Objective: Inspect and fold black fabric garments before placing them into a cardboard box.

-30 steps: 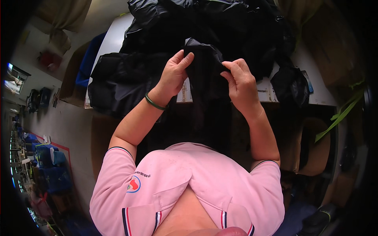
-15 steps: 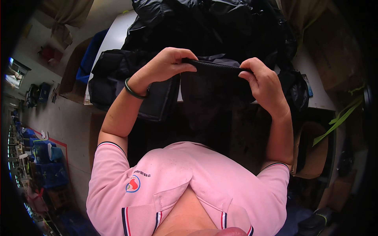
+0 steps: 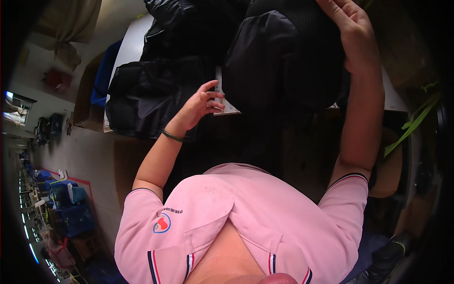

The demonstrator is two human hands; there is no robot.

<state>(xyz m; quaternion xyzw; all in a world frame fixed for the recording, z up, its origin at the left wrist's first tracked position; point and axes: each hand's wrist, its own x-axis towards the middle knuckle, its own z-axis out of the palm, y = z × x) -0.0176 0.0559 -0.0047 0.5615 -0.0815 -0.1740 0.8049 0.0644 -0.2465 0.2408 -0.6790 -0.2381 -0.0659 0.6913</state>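
Observation:
A large black fabric piece (image 3: 283, 61), with a ribbed mesh panel on its upper part, hangs in front of me over the table's near edge. It looks like part of a bag, though its full shape is hidden. My right hand (image 3: 355, 28) is raised at its upper right corner, the fingers closed on the edge; the fingertips are partly cut off by the frame. Away from the fabric, my left hand (image 3: 202, 105) is open near the table's front edge, fingers apart and holding nothing. Beside it lies a flat stack of black fabric (image 3: 151, 90).
More black fabric (image 3: 184, 33) is heaped at the back of the white table (image 3: 135, 45). A blue bin (image 3: 105, 71) stands left of the table. Green strips (image 3: 416, 125) hang at the right, near a cardboard box (image 3: 388, 175).
My left hand has let go of the fabric's edge and dropped down and left. My right hand has lifted its corner up and right, so the piece now hangs higher and spread out.

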